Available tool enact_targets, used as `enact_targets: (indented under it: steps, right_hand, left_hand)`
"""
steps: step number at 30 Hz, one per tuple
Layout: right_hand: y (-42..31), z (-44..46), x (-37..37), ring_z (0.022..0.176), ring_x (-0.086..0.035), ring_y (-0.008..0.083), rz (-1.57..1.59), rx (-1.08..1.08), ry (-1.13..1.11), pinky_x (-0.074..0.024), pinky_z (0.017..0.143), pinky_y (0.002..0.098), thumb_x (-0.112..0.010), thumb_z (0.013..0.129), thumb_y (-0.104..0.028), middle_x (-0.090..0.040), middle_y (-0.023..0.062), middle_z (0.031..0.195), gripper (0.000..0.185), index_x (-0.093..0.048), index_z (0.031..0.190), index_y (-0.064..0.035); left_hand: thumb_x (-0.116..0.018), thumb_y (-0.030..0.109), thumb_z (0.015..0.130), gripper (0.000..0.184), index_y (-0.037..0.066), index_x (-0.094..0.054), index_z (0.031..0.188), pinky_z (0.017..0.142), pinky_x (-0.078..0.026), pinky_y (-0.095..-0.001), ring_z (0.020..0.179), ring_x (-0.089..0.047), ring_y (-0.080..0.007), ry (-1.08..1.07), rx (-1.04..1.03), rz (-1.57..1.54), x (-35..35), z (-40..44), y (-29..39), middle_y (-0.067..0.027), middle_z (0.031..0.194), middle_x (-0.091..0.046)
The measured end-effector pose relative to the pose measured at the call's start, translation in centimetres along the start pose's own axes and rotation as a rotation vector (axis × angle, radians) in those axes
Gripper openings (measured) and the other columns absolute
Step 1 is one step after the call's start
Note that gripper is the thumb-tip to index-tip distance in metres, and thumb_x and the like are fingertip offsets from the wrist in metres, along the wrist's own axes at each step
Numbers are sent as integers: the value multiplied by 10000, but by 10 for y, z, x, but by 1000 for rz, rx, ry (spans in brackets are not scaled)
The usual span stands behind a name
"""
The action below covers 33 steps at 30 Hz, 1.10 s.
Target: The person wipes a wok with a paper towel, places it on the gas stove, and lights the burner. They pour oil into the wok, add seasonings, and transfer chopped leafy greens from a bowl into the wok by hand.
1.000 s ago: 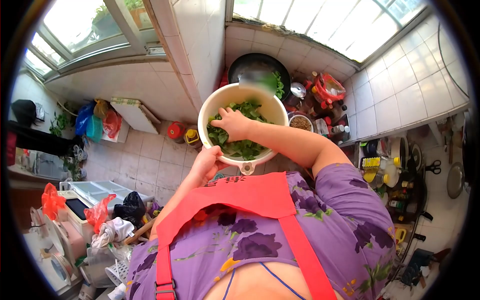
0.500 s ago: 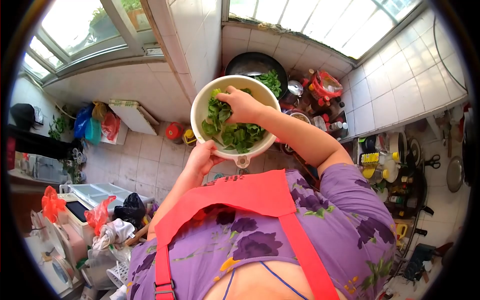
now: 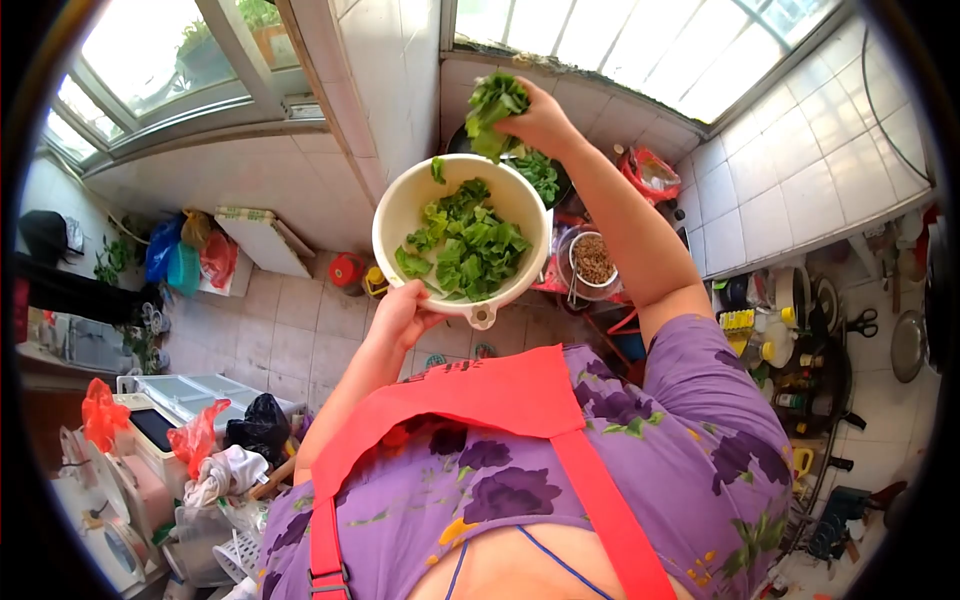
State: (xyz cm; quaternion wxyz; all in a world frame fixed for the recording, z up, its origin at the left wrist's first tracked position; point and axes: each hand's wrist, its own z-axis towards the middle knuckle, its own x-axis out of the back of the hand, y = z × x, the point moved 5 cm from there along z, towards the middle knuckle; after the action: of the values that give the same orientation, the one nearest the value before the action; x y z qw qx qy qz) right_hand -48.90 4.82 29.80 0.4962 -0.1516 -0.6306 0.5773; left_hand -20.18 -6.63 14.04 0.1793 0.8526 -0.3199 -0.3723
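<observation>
My left hand (image 3: 402, 318) grips the near rim of a cream-coloured bowl (image 3: 392, 225), which is tilted in front of me. Cut green leaves (image 3: 468, 245) lie inside it. Above and beyond the bowl's far rim, my right hand (image 3: 538, 118) is closed around a bunch of leafy greens (image 3: 495, 112). Below that bunch, more greens (image 3: 538, 178) lie in a dark wok (image 3: 563, 187), which is partly hidden by the bowl, the bunch and my right arm.
Right of the bowl stands a small pot of brown granular food (image 3: 593, 260). A red plastic bag (image 3: 650, 173) lies near the right wall. A red-lidded container (image 3: 347, 270) is on the left. Bags and household items crowd the lower left.
My right hand has come up out of the bowl with a bunch of greens and moved over the wok. The bowl has shifted slightly left, still in my left hand.
</observation>
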Motion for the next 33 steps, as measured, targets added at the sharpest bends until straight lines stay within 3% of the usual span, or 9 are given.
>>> enact_targets:
  steps: [5, 9, 11, 15, 17, 22, 26, 29, 33]
  right_hand:
    - [55, 46, 15, 977, -616, 233, -62, 29, 52, -508, 859, 325, -782, 656, -225, -624, 144, 1076, 712, -483, 1273, -34]
    - [127, 45, -17, 1036, -577, 337, -602, -199, 47, -467, 919, 391, -789, 588, -350, -557, 210, 1107, 762, -502, 1252, -111]
    - [170, 44, -40, 1077, -538, 378, -629, -298, -26, -447, 947, 409, -798, 565, -371, -480, 229, 1192, 822, -465, 1286, -160]
    - [168, 26, -56, 1207, -435, 378, -884, -516, -181, -422, 963, 472, -825, 587, -441, -391, 180, 1302, 890, -406, 1330, -188]
    - [159, 32, -51, 1205, -440, 357, -897, -420, -148, -423, 967, 455, -814, 618, -446, -401, 170, 1300, 861, -407, 1324, -169]
    - [75, 22, -27, 1014, -560, 323, -579, 19, 120, -464, 880, 396, -671, 777, -309, -549, 161, 1117, 388, -607, 1088, -86]
    - [-14, -60, -87, 878, -596, 286, -277, 266, -323, -486, 792, 356, -648, 807, -194, -563, 132, 1026, 226, -632, 1000, -76]
    - [-14, -82, -122, 1014, -551, 294, -602, 695, -267, -442, 893, 385, -618, 812, -195, -548, 132, 1077, 300, -582, 1089, -84]
    - [11, -84, -137, 1042, -531, 305, -908, 870, -236, -429, 901, 396, -606, 804, -186, -556, 132, 1064, 311, -576, 1087, -63]
  left_hand:
    - [-407, 46, 790, 480, -45, -343, 1257, 808, -552, -422, 988, -610, -326, 97, -40, 92, 5, -29, 3, -195, 1178, -522]
    - [-398, 46, 776, 504, -49, -343, 1268, 803, -559, -424, 989, -611, -333, 98, -42, 68, 19, -50, -1, -203, 1187, -523]
    - [-387, 7, 742, 618, 23, -212, 1335, 748, -585, -430, 961, -622, -347, 70, -20, 2, 34, -51, -8, -208, 1207, -488]
    - [-383, 8, 742, 640, 52, -192, 1351, 741, -587, -435, 967, -621, -345, 92, -41, -10, 41, -64, -11, -206, 1213, -484]
    - [-386, 6, 741, 642, 50, -191, 1351, 740, -587, -431, 968, -620, -346, 73, -65, -22, 40, -64, -10, -206, 1212, -482]
    - [-383, 20, 772, 566, 3, -259, 1325, 785, -570, -432, 995, -609, -341, 104, -78, 54, 29, -63, -3, -201, 1209, -499]
    - [-388, 17, 757, 627, 54, -208, 1356, 802, -563, -449, 1010, -601, -349, 59, -74, 86, 19, -55, 5, -194, 1236, -471]
    - [-392, 20, 750, 635, 68, -207, 1355, 818, -551, -471, 1024, -591, -351, 29, -69, 134, 8, -50, 7, -186, 1246, -457]
    - [-396, 19, 750, 593, 64, -240, 1320, 821, -543, -473, 1014, -593, -345, 6, -42, 140, 2, -46, 7, -177, 1219, -473]
